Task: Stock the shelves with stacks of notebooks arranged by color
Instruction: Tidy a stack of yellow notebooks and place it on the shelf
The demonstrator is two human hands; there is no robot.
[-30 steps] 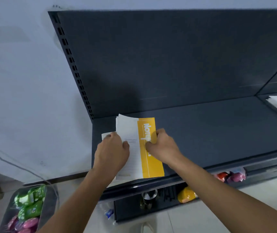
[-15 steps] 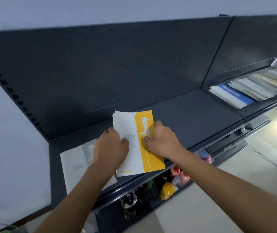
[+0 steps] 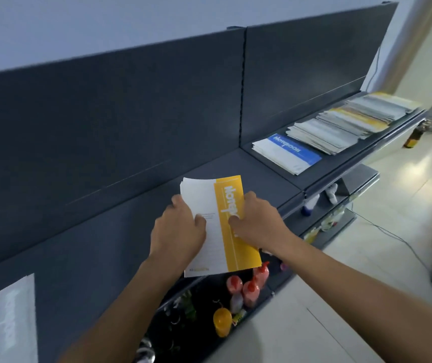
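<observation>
A stack of yellow-and-white notebooks [image 3: 216, 203] sits over the dark grey shelf [image 3: 120, 239], its near end past the front edge. My left hand [image 3: 178, 231] grips the stack's white left side. My right hand [image 3: 258, 222] holds its yellow right side, thumb on the cover. A grey-white notebook [image 3: 5, 320] lies on the shelf at the far left. To the right, a blue-and-white notebook stack [image 3: 286, 153] rests on the adjoining shelf section. Behind it, several overlapping notebooks [image 3: 345, 124] with yellow and grey covers are spread out.
The shelf's back panel [image 3: 131, 113] rises behind the stack. Below the shelf a lower level holds red bottles [image 3: 248, 289], a yellow bottle [image 3: 222, 322] and other small goods. Pale floor tiles [image 3: 366, 258] with a cable lie to the right.
The yellow stack, held in both hands, has shifted rightward along the shelf, away from the grey-white notebook. The view has swung right, showing more of the right-hand notebooks.
</observation>
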